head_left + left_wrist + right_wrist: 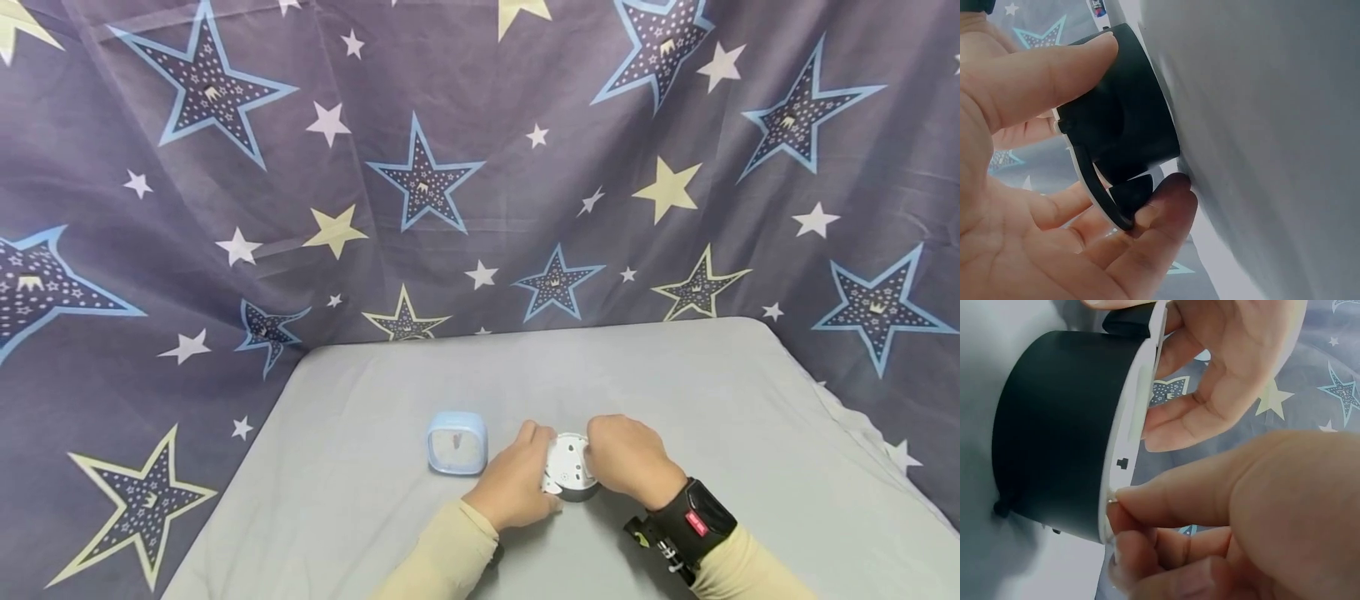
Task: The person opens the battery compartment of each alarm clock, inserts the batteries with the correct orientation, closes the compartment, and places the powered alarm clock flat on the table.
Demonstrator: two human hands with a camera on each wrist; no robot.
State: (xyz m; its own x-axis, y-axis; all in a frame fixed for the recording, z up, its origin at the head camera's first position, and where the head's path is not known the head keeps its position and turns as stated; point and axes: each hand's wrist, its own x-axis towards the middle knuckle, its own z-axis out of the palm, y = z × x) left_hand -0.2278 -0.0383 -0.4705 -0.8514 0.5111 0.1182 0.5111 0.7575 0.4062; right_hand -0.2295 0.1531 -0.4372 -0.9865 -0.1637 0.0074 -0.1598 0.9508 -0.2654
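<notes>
A round black housing with a white, hole-dotted plate point(567, 463) on top stands on the grey cloth. My left hand point(517, 481) grips it from the left; in the left wrist view the thumb lies along the black side point(1141, 106) and the fingers curl around a projecting lip. From the right my right hand point(628, 458) reaches over the plate's edge. Its thumb and index finger pinch a small shiny metal piece point(1112, 500) at the white rim, mostly hidden by the fingertips. Left of both hands is a light blue square clock point(457, 443) with rounded corners.
Grey cloth point(375, 392) covers the table under everything. A star-patterned dark curtain point(495, 208) hangs along the back and both sides. The right wrist wears a black strap point(693, 525) with a camera mount on it.
</notes>
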